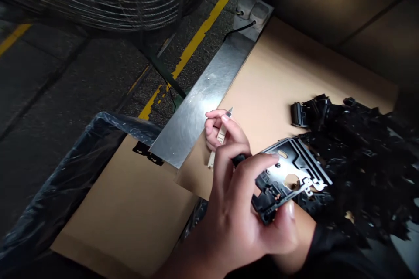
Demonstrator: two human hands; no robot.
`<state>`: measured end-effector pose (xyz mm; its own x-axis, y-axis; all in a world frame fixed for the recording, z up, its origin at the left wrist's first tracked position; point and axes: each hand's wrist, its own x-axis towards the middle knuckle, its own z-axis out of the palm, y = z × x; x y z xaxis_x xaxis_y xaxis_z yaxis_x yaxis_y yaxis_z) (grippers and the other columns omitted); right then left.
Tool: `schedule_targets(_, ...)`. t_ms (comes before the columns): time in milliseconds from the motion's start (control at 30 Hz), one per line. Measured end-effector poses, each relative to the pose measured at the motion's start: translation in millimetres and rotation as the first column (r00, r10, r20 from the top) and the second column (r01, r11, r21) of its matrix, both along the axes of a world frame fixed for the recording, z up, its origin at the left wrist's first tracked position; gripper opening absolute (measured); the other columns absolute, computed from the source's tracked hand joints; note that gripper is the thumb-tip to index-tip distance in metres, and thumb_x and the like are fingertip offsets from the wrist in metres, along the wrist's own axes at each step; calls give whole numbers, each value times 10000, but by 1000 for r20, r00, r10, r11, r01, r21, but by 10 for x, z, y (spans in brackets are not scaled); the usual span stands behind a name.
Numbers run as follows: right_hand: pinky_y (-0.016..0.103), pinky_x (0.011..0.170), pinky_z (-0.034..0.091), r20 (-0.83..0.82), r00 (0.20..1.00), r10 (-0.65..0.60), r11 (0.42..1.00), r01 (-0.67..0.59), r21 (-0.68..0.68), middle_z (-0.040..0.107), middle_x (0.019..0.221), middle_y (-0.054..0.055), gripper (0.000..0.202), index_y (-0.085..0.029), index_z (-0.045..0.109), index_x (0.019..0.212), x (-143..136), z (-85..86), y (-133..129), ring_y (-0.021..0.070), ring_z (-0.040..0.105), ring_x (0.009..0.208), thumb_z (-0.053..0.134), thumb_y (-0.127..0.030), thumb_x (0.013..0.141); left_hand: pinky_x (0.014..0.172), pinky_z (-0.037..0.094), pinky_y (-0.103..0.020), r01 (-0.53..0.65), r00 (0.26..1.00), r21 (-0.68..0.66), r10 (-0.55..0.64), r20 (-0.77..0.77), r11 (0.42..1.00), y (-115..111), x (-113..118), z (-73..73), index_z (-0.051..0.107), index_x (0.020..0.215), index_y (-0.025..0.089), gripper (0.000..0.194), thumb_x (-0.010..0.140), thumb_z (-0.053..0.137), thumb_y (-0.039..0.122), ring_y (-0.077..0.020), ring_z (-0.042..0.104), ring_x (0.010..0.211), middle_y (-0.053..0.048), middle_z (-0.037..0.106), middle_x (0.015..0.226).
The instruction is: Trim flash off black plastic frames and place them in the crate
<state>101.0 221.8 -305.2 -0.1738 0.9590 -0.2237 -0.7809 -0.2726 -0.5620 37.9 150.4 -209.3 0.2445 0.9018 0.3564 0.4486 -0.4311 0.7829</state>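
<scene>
My left hand [237, 209] is closed around a flat black plastic part [296, 159] with slots, a round hole and raised ribs. The thumb presses on its near edge, and a finger lies across its face. Farther off, my right hand [237, 135] grips a pale-handled craft knife [221, 134], its pointed blade tilted up and away from me. The right wrist passes behind my left hand, so some of it is hidden. A large heap of black plastic parts [366, 161] lies to the right of the held part.
A cardboard sheet [265, 83] covers the worktop beside a metal strip [196, 109] with socket boxes [253, 13] at its far end. Lower left stands a bin lined with clear plastic [65, 183], with cardboard [127, 209] in it. A large caged fan [131, 0] is upper left.
</scene>
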Motion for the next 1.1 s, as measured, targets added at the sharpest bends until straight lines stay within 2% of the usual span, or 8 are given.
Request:
schedule_targets(200,252,445,203,-15,1000,-8,1000,8,-3,629,818,-11,275,-228,709,1064,-13,30,3,87,340,483,642,-468,949,1002,519,-500,-16,988,61,7,155,998,23,89,-7,490,1159,187,497,708,693,242,-266,597,1080,-98,532,1145)
schedule_targets(367,256,439,208,-16,1000,15,999,-15,-33,613,808,-23,250,-270,716,1031,-7,75,-8,93,301,488,648,-493,942,937,533,-468,-11,985,40,4,170,999,10,118,11,474,1149,204,521,682,706,215,-260,588,1047,-93,529,1123)
schedule_targets(467,262,452,204,12,1000,24,998,-23,-53,603,819,-21,247,-283,710,1029,4,93,-6,102,300,503,647,-507,945,948,533,-478,-20,980,15,17,196,1000,-11,129,26,460,1146,208,526,684,710,200,-267,592,1057,-98,540,1129)
schedule_targets(733,257,435,203,-1,1000,28,999,-28,-34,625,788,-16,261,-246,703,1028,15,43,15,88,318,470,640,-484,941,1083,524,-502,-55,987,-20,57,149,998,-56,149,38,478,1162,197,544,710,780,212,-282,601,1169,-119,561,1195)
schedule_targets(900,253,440,183,-14,1000,15,1000,-16,-18,633,787,-16,252,-227,708,1036,24,38,-10,77,315,475,594,-442,971,1080,549,-464,-93,989,-46,98,112,995,-88,135,15,484,1152,203,504,762,800,255,-270,605,1214,-121,575,1232)
schedule_targets(1100,262,452,171,22,999,24,999,-24,-34,614,793,-13,256,-245,706,1022,45,74,-15,85,305,498,634,-475,935,1099,559,-525,-97,993,-11,98,63,995,-70,91,-5,473,1088,243,440,788,795,252,-257,638,1178,-81,584,1219)
